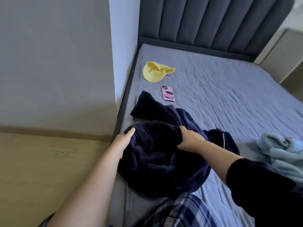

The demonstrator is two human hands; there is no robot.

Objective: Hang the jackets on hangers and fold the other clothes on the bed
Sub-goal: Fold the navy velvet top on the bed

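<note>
A dark navy fleece garment [157, 158] lies bunched on the near left part of the bed [229, 99]. My left hand [126, 136] grips its left edge, fingers curled into the fabric. My right hand [190, 138] clutches a fold near its top middle. A sleeve or leg of the garment trails toward the wall. A light blue fleece garment [282, 151] lies crumpled at the right edge of the view. A plaid blue and white cloth [180, 212] shows at the bottom.
A yellow hat [154, 72] and a phone in a pink case [168, 93] lie on the mattress beyond the navy garment. The padded grey headboard [213, 22] stands at the back. A wall and wooden floor [41, 169] are on the left.
</note>
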